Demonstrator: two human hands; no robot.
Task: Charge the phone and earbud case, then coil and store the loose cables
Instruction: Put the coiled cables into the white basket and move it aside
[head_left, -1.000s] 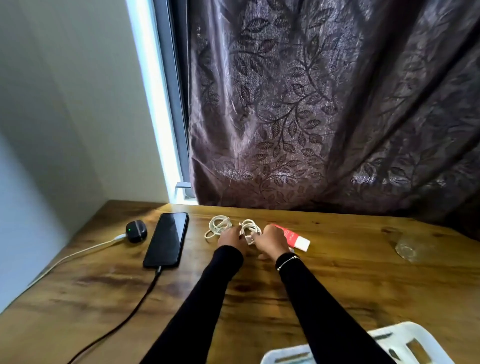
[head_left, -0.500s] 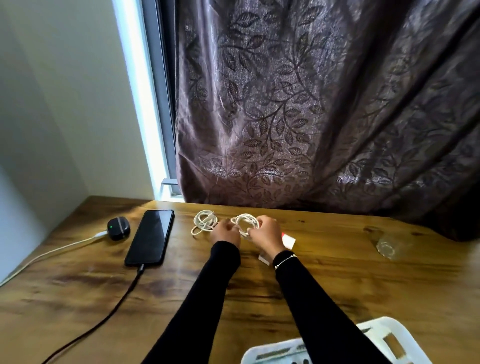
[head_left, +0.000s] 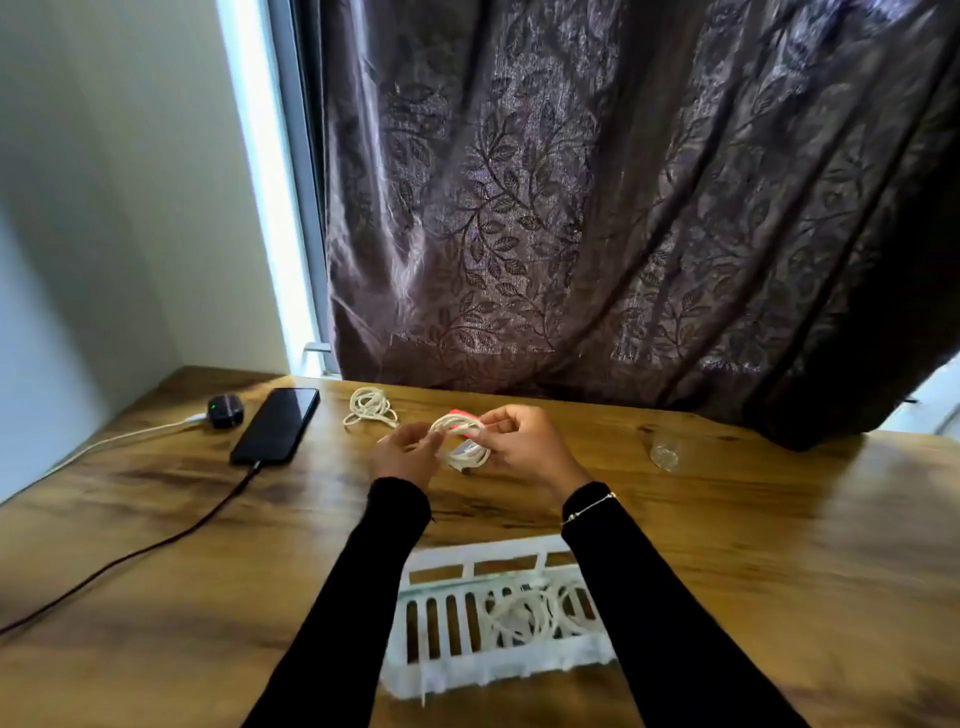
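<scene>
Cable coil (head_left: 460, 440) held between both hands, above open table (head_left: 779, 545) centre.

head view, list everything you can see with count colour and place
phone: 1, black, far left of the table, black cable plugged in
earbud case: 1, black, left of the phone, white cable attached
loose cable coil: 1, white, on the table right of the phone
held cable coil: 1, white, between both hands
basket: 1, white, near edge, white cables inside
clear object: 1, right side of the table
table: 1, brown wood
curtain: 1, dark, behind the table
left hand: 1, on the coil
right hand: 1, on the coil
</scene>
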